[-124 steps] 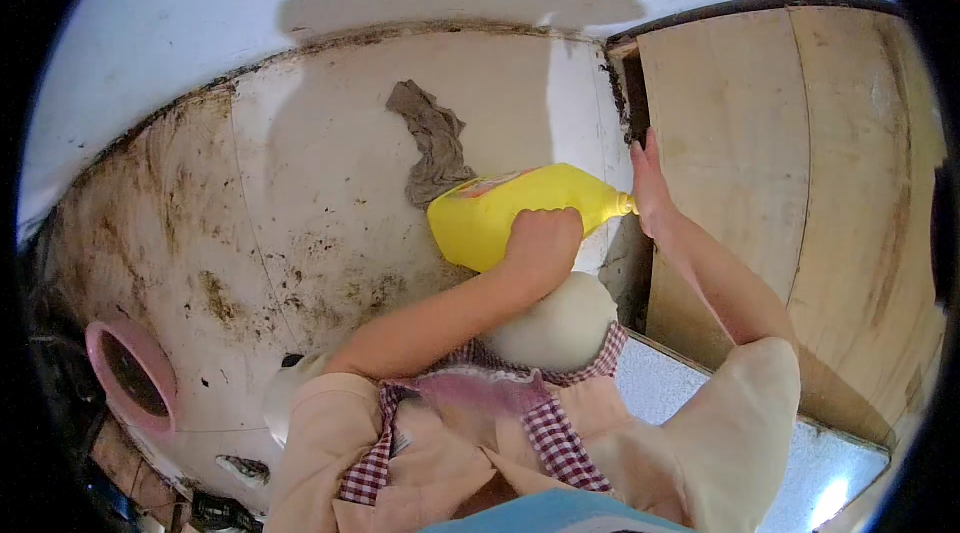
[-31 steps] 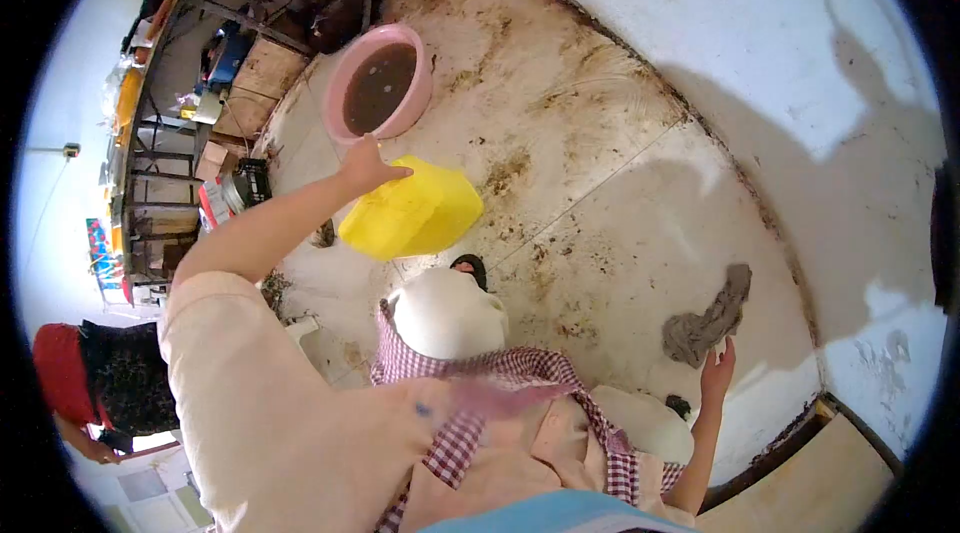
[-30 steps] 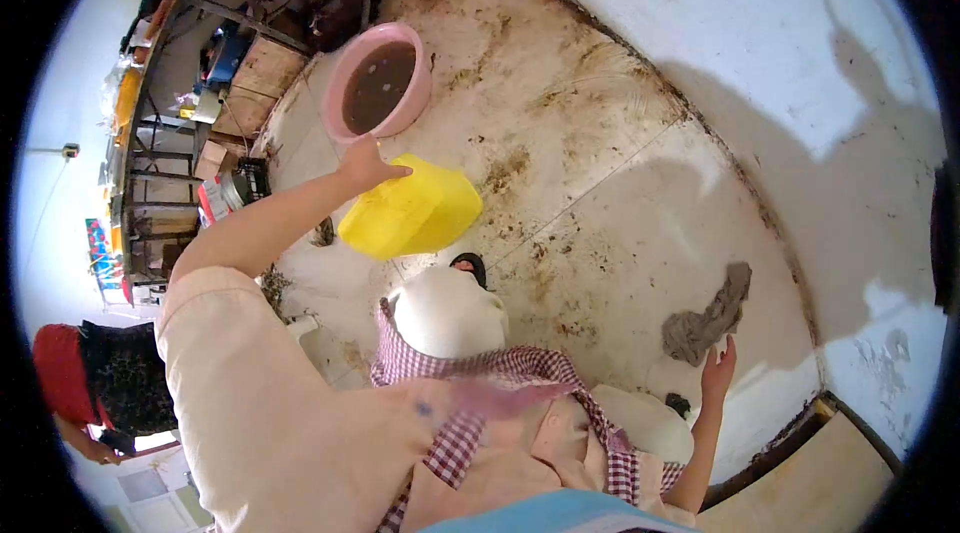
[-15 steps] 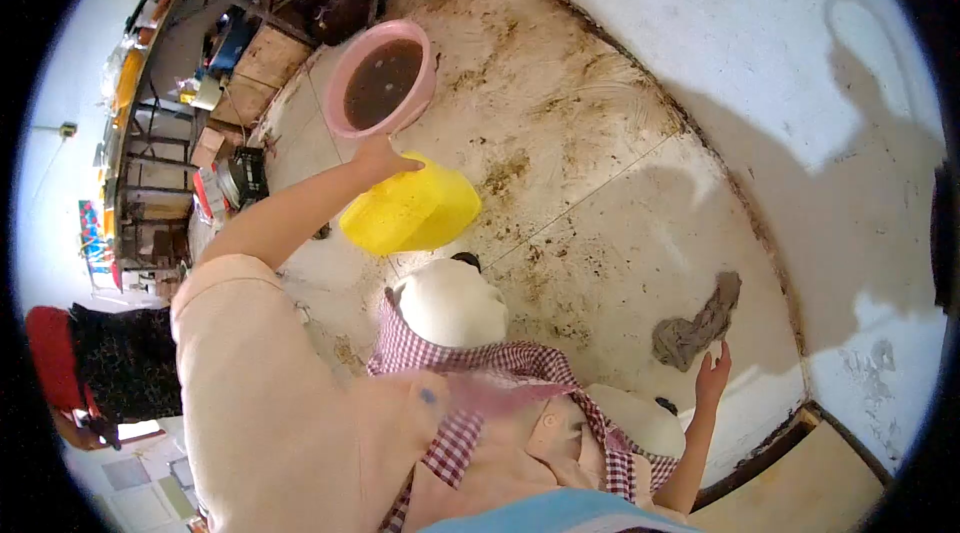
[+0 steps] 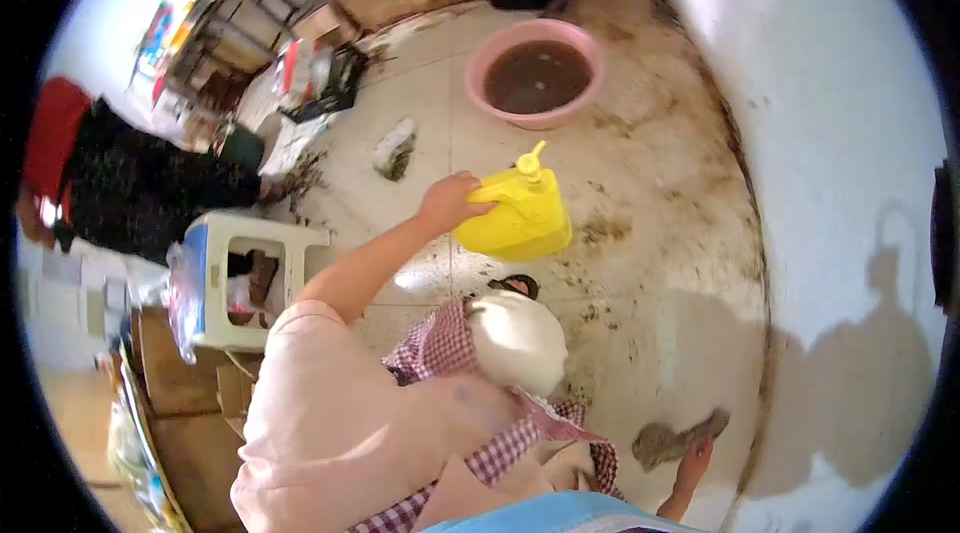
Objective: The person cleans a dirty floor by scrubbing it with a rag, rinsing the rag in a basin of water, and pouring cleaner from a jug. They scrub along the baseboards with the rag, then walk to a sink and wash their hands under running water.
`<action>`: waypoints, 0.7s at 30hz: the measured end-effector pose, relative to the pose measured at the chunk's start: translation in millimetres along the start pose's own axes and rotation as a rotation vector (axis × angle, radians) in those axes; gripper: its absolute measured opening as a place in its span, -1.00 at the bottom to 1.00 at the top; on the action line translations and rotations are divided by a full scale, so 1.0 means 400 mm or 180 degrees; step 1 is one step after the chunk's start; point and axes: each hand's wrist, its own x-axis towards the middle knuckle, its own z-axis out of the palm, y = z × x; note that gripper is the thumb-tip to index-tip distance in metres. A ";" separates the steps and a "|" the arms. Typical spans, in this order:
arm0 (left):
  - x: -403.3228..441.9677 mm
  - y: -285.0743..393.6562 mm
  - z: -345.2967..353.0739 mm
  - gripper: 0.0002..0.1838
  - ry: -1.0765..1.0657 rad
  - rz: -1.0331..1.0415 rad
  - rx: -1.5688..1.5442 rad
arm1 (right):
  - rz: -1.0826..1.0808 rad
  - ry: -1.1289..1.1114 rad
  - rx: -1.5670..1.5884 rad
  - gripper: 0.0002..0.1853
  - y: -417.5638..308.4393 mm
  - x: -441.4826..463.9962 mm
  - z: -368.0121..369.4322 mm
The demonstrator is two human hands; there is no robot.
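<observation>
My left hand (image 5: 455,203) is closed on the handle side of a yellow plastic jug (image 5: 515,218) with a pump spout on its cap. The jug is tilted above the tiled floor, with the pink basin (image 5: 480,98) of dark, murky water beyond it. At the lower right, my right hand (image 5: 697,458) is down at the floor, its fingers bunched against a crumpled grey rag (image 5: 660,445). The rag lies on the tiles near the wall; the fingertips are small and partly blend with it.
Dirt smears mark the floor (image 5: 610,228). A wall (image 5: 840,183) rises on the right. On the left are a white plastic stool (image 5: 310,243), a black crate (image 5: 340,83) and a person in dark clothes (image 5: 140,178). A whitish lump (image 5: 397,148) lies on the floor.
My view has swung left, bringing the stool into sight. The jug has turned so its pump spout shows. My right hand has moved from beside the rag onto it.
</observation>
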 end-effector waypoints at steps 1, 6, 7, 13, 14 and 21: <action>-0.002 0.001 0.009 -0.56 0.0152 -0.0084 -0.0054 | 0.0029 -0.0089 -0.0095 -0.48 -0.026 0.025 -0.004; 0.003 -0.165 -0.016 -0.65 0.0942 -0.0867 -0.0024 | -0.0407 -0.0250 -0.0572 -0.52 -0.275 0.100 -0.003; 0.011 -0.206 -0.048 -0.65 0.1043 -0.1094 0.0024 | -0.0373 -0.0229 -0.0706 -0.53 -0.360 0.092 0.014; 0.143 -0.402 -0.136 -0.61 0.1273 -0.1858 -0.0511 | -0.0640 -0.0489 -0.1300 -0.51 -0.392 0.169 0.092; 0.171 -0.438 -0.136 -0.60 0.1321 -0.1904 -0.0555 | -0.0734 -0.0562 -0.1268 -0.50 -0.363 0.183 0.095; 0.400 -0.781 -0.106 -0.62 0.1801 -0.2614 -0.0001 | 0.0113 -0.0649 -0.1432 -0.49 -0.298 0.141 0.013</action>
